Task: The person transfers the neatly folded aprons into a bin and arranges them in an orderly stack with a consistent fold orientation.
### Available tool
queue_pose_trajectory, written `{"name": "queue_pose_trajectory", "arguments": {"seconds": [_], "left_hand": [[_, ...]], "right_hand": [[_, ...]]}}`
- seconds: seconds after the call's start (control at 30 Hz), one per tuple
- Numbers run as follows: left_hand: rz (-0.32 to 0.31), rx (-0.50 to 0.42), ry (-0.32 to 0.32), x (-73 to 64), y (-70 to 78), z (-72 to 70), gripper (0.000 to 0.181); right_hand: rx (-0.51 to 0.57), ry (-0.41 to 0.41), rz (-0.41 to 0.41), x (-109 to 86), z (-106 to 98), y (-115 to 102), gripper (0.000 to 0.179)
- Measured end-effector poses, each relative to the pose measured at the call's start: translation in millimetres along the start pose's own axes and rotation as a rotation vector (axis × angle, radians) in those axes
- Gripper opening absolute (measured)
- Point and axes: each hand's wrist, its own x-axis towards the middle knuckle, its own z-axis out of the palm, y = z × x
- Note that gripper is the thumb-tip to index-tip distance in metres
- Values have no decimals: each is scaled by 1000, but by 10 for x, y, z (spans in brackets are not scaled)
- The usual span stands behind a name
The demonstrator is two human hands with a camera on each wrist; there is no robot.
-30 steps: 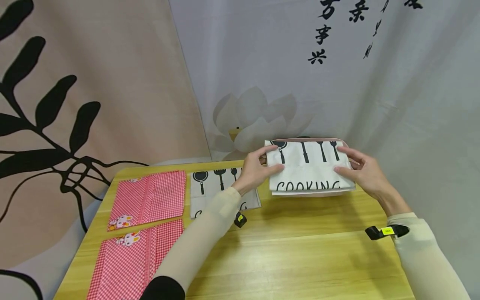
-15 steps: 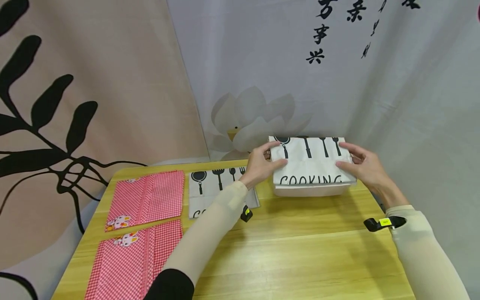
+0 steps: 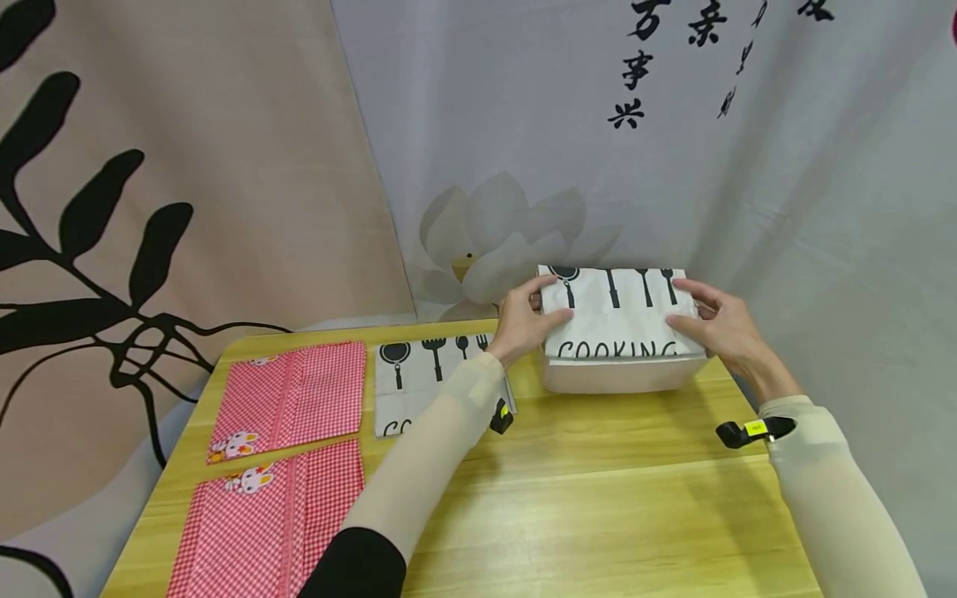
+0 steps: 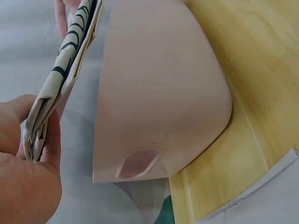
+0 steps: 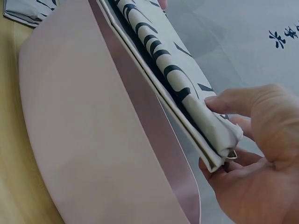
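Observation:
A folded white cloth (image 3: 616, 320) printed with black utensils and the word COOKING is held level by both hands. My left hand (image 3: 521, 322) pinches its left end, thumb on top and fingers beneath. At the right end, my right hand (image 3: 728, 334) grips it the same way, as the right wrist view also shows. Below the cloth stands a pale pink bin (image 4: 163, 79) with an oval handle hole (image 4: 139, 163) in its end. In both wrist views the cloth is above the bin's rim; in the head view it hides the bin's opening.
Another folded utensil-print cloth (image 3: 407, 378) lies on the wooden table (image 3: 598, 498) left of the bin, partly behind the left forearm. Two folded red checked cloths with rabbit prints, one farther (image 3: 321, 390) and one nearer (image 3: 254, 531), lie at the left. A curtain (image 3: 523, 124) hangs behind.
Both hands have moved the folded cloth up and back in the head view, so more of the bin's front wall shows. The cloths on the table have stayed put.

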Motion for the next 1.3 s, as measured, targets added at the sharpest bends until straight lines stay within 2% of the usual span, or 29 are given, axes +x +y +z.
{"name": "queue_pose_trajectory", "arguments": {"seconds": [0.13, 0.27, 0.53, 0.67, 0.87, 1.03, 1.3], "left_hand": [[-8, -8, 10, 37, -32, 38, 67], [-21, 25, 19, 69, -54, 79, 68], [-32, 94, 20, 111, -54, 145, 67], [-40, 145, 4, 141, -59, 161, 67], [-53, 227, -62, 187, -71, 162, 73], [-22, 297, -102, 203, -85, 162, 77], [23, 390, -109, 195, -124, 182, 76]], "right_hand": [[21, 7, 0, 48, 1, 20, 81], [38, 10, 0, 80, 2, 31, 80], [-39, 31, -8, 102, -11, 62, 81], [-91, 33, -11, 124, -21, 96, 80], [-117, 19, -3, 147, -33, 115, 82], [-132, 15, -4, 167, -20, 131, 83], [-159, -19, -18, 205, 1, 185, 85]]}}
